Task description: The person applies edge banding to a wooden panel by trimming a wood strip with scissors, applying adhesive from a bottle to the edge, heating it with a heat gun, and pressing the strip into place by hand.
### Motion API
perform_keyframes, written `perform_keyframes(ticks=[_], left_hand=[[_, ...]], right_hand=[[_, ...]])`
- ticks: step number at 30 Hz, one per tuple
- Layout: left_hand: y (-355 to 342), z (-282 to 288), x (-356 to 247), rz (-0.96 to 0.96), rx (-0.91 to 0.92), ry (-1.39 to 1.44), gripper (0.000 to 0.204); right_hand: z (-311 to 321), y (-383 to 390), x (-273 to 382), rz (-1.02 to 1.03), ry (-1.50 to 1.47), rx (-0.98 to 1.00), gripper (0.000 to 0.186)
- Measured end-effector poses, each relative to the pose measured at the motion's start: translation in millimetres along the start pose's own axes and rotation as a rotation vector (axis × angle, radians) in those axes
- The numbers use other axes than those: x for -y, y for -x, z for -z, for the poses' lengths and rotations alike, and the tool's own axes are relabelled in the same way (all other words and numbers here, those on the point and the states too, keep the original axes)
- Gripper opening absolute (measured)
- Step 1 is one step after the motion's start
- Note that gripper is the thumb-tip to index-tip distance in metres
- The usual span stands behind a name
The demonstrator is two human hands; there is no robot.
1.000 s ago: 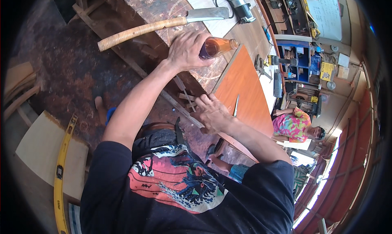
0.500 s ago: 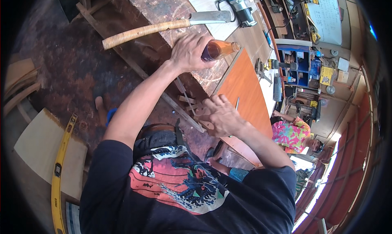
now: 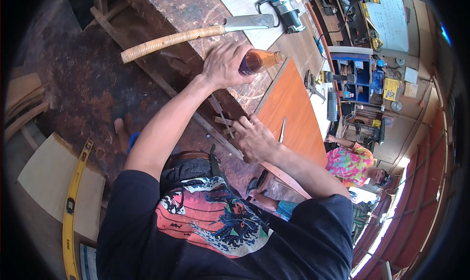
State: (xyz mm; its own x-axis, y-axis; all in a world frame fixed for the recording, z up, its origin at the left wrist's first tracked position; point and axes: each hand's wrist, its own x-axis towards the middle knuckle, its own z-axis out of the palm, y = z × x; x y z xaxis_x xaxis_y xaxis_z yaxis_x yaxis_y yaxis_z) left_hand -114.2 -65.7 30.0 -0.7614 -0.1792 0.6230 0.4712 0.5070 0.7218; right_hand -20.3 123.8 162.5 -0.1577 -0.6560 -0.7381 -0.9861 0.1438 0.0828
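My left hand (image 3: pixel 223 65) grips a glass bottle (image 3: pixel 263 60) with dark lower part and amber neck, tilted toward the right at the workbench edge (image 3: pixel 205 38). My right hand (image 3: pixel 252 138) is beside the edge of an orange wooden panel (image 3: pixel 301 133), fingers bent and apart, with nothing visible held. A thin pointed metal item (image 3: pixel 283 128) lies on that panel near my right hand. Above my left hand, a broad blade (image 3: pixel 247 23) with a wrapped, curved handle (image 3: pixel 171 40) lies across the bench, beside a blue power tool (image 3: pixel 287 12).
A person in a tie-dye shirt (image 3: pixel 350 163) is at the right, another partly seen lower down (image 3: pixel 269 201). Shelves and a blue organiser (image 3: pixel 362 79) line the back. A yellow level (image 3: pixel 73 204) and pale board (image 3: pixel 49 172) are at lower left, above a stained floor (image 3: pixel 78 94).
My right hand shifted slightly right and down half a second ago, then back up-left to the panel edge. My left hand still grips the bottle, with slight movement.
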Motion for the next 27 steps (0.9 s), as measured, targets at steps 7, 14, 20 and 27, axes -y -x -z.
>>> perform_keyframes(ticks=[7,14,20,27], left_hand=[[0,1,-2,-0.031,-0.071,0.016,0.068],[-2,2,-3,-0.069,-0.12,0.0,0.066],[-3,2,-2,-0.052,-0.105,-0.005,0.066],[-9,66,-62,-0.163,0.178,-0.068,0.06]], right_hand=[[16,9,-1,-0.095,-0.083,0.174,0.047],[24,23,0,-0.12,-0.125,-0.021,0.053],[42,54,-2,-0.203,-0.345,-0.203,0.059],[13,74,7,-0.612,-0.853,-1.198,0.068]])
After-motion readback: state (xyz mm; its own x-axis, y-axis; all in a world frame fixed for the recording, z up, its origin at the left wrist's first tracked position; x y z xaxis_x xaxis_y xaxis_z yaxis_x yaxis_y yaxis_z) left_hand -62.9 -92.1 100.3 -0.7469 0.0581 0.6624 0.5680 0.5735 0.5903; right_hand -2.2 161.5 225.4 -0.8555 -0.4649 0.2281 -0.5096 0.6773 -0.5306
